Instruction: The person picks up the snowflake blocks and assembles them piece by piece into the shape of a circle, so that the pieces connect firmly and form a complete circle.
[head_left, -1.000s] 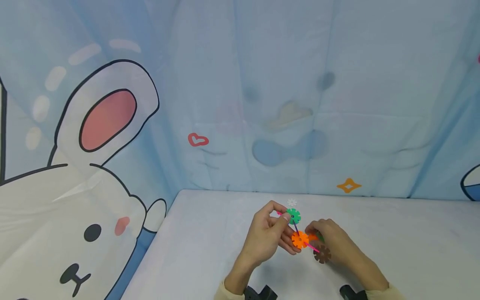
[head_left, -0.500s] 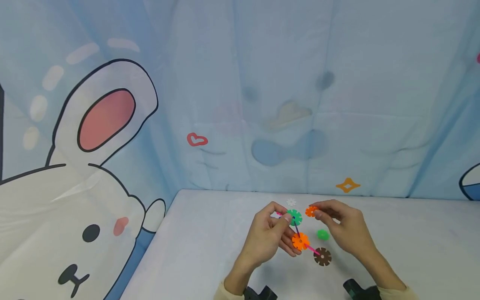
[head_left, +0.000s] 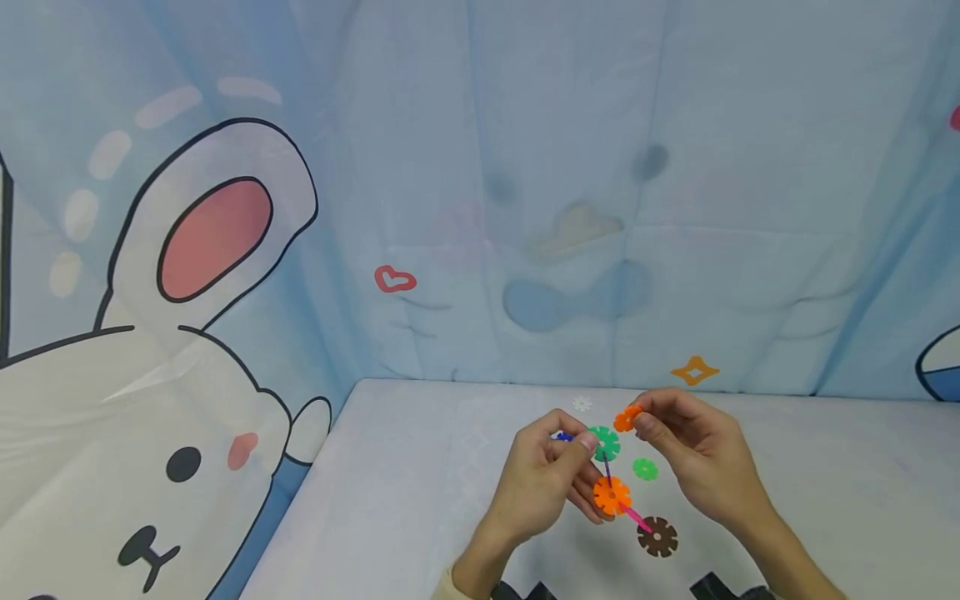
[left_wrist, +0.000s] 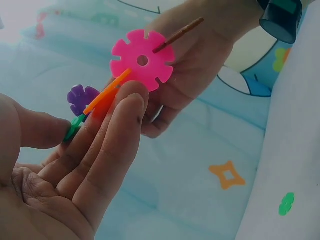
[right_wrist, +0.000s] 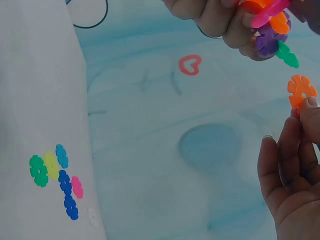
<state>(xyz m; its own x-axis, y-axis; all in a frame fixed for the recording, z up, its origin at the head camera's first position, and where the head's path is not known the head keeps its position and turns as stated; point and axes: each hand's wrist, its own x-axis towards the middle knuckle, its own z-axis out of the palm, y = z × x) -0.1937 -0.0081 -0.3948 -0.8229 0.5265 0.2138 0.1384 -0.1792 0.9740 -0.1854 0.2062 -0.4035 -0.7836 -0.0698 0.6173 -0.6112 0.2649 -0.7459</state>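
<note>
My left hand (head_left: 534,479) pinches a chain of slotted snowflake discs near its green disc (head_left: 605,443). From there the chain runs through a purple disc (left_wrist: 81,101), seen edge-on in the head view, to an orange disc (head_left: 612,497), a pink disc (left_wrist: 142,60) and a brown disc (head_left: 657,537) at the lower end. Just right of the chain's top, my right hand (head_left: 701,458) pinches a single orange disc (right_wrist: 301,92) between thumb and fingertips. In the right wrist view a small gap parts this disc from the chain's green disc (right_wrist: 288,55).
On the white table (head_left: 390,483) a loose green disc (head_left: 646,469) lies between the hands, with a white disc (head_left: 582,404) farther back. Several more discs, among them a yellow disc (right_wrist: 51,165), lie beyond my left hand. A printed blue curtain (head_left: 450,167) stands behind.
My right hand has lifted the orange disc from the table and raised it beside the chain, uncovering the loose green disc. My left hand has shifted slightly right with the chain.
</note>
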